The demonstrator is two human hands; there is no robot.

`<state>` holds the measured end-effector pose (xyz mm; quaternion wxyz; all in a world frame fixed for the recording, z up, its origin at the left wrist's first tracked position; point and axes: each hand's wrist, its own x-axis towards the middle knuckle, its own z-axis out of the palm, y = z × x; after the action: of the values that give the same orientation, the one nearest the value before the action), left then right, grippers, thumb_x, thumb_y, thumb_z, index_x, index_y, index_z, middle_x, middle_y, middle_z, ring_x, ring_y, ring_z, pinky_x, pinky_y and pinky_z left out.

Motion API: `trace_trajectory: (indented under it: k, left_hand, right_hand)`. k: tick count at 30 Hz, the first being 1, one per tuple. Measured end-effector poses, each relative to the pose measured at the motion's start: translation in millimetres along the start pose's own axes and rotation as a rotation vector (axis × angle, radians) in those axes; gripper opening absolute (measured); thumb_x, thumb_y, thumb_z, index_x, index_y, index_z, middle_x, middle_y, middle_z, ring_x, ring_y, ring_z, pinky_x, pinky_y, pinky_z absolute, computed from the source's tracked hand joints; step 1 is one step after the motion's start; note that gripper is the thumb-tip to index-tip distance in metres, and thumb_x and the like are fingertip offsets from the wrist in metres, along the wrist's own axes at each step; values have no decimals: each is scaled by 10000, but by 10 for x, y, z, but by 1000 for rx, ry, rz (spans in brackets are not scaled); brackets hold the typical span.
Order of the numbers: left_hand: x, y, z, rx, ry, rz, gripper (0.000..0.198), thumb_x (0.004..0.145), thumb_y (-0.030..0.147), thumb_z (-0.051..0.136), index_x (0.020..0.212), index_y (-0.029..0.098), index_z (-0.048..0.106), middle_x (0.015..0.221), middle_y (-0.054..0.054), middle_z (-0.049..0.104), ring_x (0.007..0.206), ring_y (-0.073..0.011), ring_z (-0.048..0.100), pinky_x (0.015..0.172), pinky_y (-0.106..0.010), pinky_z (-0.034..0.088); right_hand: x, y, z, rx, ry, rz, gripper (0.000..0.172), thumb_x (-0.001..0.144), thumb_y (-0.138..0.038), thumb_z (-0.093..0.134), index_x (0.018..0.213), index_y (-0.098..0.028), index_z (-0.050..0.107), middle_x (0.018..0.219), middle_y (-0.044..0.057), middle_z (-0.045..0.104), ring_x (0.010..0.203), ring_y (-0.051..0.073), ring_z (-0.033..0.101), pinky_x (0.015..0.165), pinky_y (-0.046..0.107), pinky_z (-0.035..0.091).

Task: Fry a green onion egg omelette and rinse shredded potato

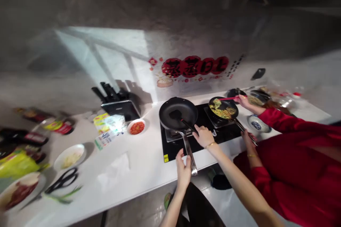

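A large black frying pan sits on the left burner of the cooktop, with nothing but a spatula in it. My right hand is closed around the handle of the black spatula, whose head rests on the pan's bottom. Close by the pan's metal handle is my left hand, its thumb and fingers apart and not wrapped around it. Whether the thumb touches the handle, I cannot tell.
At right, a person in red sleeves moves egg and vegetables with red chopsticks. Chopped red chili, a knife block, scissors, a plate of meat and a bowl stand along the counter.
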<state>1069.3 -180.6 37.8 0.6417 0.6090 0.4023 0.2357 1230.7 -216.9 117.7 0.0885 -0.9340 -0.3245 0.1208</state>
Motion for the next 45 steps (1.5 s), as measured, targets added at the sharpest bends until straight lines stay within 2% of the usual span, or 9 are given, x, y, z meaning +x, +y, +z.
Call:
trace_trajectory:
  k: [5,7,9,13,17,23,27,37,45]
  left_hand:
    - [-257,578,55,112,-141,352,280,876,386,477,1075,195,529,1128,-95,552,1046,-204,530,931,-357,407]
    - [-592,771,263,87,-267,422,225,879,346,489,1031,192,552,1068,-88,581,1004,-200,557,898,-341,433]
    - [-1077,856,576,39,-433,508,173,870,297,512,988,189,576,985,-80,609,953,-201,579,854,-330,457]
    - [-2306,710,1504,-125,-843,643,74,830,230,555,865,210,617,782,-54,632,786,-193,605,731,-313,487]
    - [-3462,457,2714,-84,-1119,527,107,814,263,583,728,216,626,682,-40,621,690,-183,591,670,-293,475]
    - [-4320,372,4281,17,-1229,370,194,833,352,559,789,192,659,813,-62,662,816,-206,603,780,-302,465]
    - [-4296,233,5055,42,-1170,237,258,837,364,549,989,185,656,1059,-101,653,1000,-227,590,894,-327,445]
    - [-3417,-196,7223,-154,-774,12,431,694,442,686,1035,187,615,1158,-124,608,1025,-233,578,888,-332,439]
    - [-3083,-268,7740,-164,-535,-72,385,720,530,634,907,194,659,1002,-93,661,975,-239,593,877,-333,439]
  right_hand:
    - [-1079,408,136,543,369,-90,213,809,-223,540,1016,-191,579,1030,88,576,968,192,546,837,318,443]
    - [-1606,666,142,700,445,-56,46,773,-159,527,788,-203,526,822,27,552,786,158,537,719,280,441]
    - [-2169,998,111,785,490,5,169,734,-99,496,634,-214,421,686,-12,485,667,138,486,622,252,394]
    - [-3311,1908,36,856,633,147,234,722,-124,529,583,-212,363,643,-20,463,636,139,464,580,248,351]
    - [-4310,3086,-19,813,828,334,266,791,-232,551,587,-212,382,615,-21,448,604,137,454,552,245,351]
    - [-4997,4878,-416,829,866,472,163,818,-267,548,680,-205,488,692,-6,531,662,139,519,626,258,418]
    - [-4551,5912,-765,857,775,372,168,860,-310,512,945,-196,601,905,45,639,846,166,597,758,291,459]
    - [-2320,7669,-1882,456,648,-7,218,885,-285,459,961,-197,644,956,62,667,931,188,592,861,333,446]
    - [4,7773,-2626,-101,344,-305,466,846,-257,486,1295,-133,477,1292,145,531,1201,260,440,986,396,333]
